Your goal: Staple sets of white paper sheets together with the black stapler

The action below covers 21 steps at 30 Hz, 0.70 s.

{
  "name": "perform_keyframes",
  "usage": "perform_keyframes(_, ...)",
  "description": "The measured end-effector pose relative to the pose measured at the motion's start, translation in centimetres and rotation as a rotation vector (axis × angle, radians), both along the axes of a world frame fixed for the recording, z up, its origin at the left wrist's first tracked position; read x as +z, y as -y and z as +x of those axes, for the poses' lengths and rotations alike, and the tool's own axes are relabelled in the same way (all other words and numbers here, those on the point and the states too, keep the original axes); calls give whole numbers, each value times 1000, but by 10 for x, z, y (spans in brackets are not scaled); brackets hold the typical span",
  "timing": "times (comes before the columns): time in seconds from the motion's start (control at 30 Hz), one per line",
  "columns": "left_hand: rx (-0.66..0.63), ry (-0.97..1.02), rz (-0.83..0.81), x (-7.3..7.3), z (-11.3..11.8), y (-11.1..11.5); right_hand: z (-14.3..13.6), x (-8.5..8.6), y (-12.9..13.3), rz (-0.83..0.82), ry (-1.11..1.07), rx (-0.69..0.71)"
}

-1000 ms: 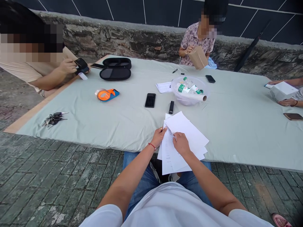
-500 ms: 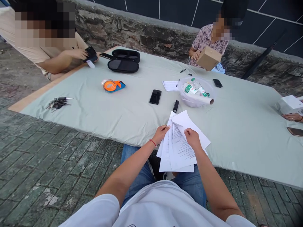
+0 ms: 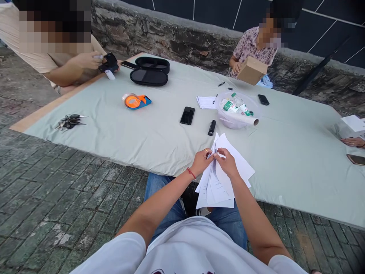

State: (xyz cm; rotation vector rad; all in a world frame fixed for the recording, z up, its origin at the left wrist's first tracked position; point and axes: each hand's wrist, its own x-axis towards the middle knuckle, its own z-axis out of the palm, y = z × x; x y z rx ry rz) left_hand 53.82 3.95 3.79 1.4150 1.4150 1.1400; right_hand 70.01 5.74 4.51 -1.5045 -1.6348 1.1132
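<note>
Several white printed sheets of paper overhang the near edge of the cloth-covered table, fanned out and partly bent. My left hand pinches their left side near the top. Close against it, my right hand is closed on the sheets, its fingertips almost meeting the left ones. Just beyond the papers lies a small black stapler-like object. A black phone rests to its left. Exactly how many sheets each hand grips is hidden.
A clear plastic bowl holds bottles and a roll. An orange-blue tape dispenser, keys and an open black case lie leftward. Co-workers sit around; one holds a cardboard box, another a black device.
My left hand has moved right and my right hand slightly left and up, so they now meet at the sheets. The papers' left edge has swung right, uncovering the black stapler-like object.
</note>
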Motion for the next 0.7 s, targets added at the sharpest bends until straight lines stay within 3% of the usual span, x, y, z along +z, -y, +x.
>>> perform_keyframes(0.17,-51,-23,36,7,5,1,-2,9,-8,41,-101,-76)
perform_keyframes(0.33,-6,-2,-27,6,7,3,2,14,-7,64,-19,-120)
perform_keyframes(0.7,82,-149,-64,11,9,-10,-6,19,1,146,38,-11)
